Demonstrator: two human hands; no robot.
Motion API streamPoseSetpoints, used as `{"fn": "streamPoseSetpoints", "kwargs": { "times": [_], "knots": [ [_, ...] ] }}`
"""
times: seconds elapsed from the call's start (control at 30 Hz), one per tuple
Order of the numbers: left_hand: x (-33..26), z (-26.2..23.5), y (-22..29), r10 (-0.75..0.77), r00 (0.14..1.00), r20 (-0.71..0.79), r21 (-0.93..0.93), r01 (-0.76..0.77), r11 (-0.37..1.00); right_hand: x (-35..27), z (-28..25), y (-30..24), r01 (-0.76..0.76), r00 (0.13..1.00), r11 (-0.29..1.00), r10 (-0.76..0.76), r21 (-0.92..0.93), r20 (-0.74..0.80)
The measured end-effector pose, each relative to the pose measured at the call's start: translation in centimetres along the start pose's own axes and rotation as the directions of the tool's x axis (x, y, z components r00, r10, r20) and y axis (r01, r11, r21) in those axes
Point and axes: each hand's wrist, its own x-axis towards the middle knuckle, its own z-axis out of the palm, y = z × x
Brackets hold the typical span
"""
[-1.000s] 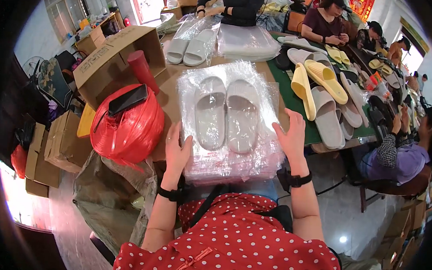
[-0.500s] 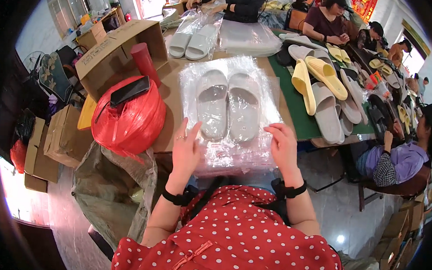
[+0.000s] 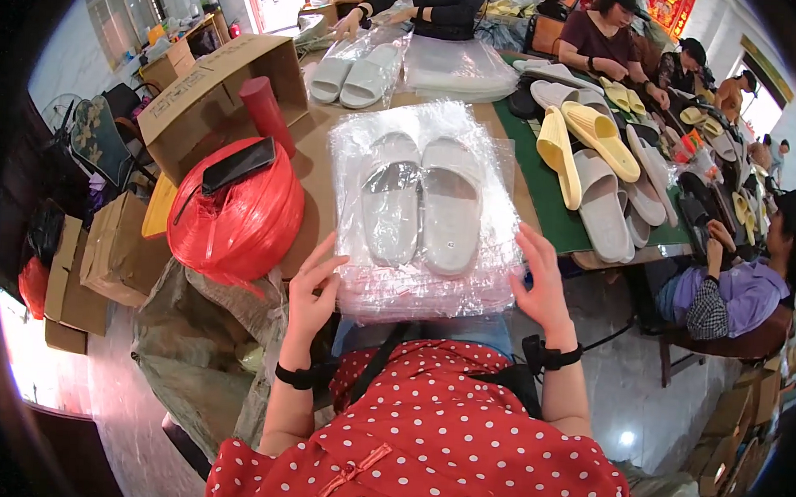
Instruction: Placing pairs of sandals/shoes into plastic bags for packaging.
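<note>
A clear bag (image 3: 495, 219) holds 2 grey slippers (image 3: 452, 222) — fingers (image 3: 535, 244) (both hands (image 3: 311, 296) (image 3: 545, 295)) spread beside it.

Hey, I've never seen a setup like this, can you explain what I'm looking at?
There's no machine: these are someone's bare left hand and right hand, seen from a wide fisheye camera worn on the head, hence the bent edges. Between them, a pair of grey slippers shows through clear plastic, atop a stack of clear packaging. Both hands look open beside the stack, not gripping; I can't tell whether they touch it. At left sits a red roll with a black phone on top; at right, yellow slippers lie over a green surface.
</note>
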Motion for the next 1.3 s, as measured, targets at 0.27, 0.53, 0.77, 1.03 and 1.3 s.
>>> {"fn": "streamPoseSetpoints", "kwargs": {
  "times": [0.27,0.53,0.77,1.03,1.3],
  "knots": [
    [-0.6,-1.4,-0.9,0.136,0.975,0.175,0.011,-0.14,0.99,0.4,1.8,-0.4,0.231,0.963,0.973,-0.225,-0.02,0.149],
    [-0.3,0.7,2.8,0.236,0.921,0.311,0.362,-0.344,0.867,0.3,1.9,1.0,0.001,1.0,0.987,-0.005,0.158,0.027],
    [0.3,2.2,1.3,0.39,0.837,0.383,0.333,-0.519,0.787,0.5,2.6,2.0,-0.016,0.996,0.962,0.04,0.272,-0.083],
    [2.5,3.5,-1.4,-0.254,0.963,0.092,-0.208,0.268,0.941,2.0,4.7,0.8,-0.301,0.91,0.838,0.395,0.455,-0.125],
    [3.9,5.6,-4.0,-0.255,0.952,-0.173,0.184,0.285,0.941,2.9,7.6,1.2,-0.467,0.879,0.883,0.457,-0.052,-0.137]
  ]
}}
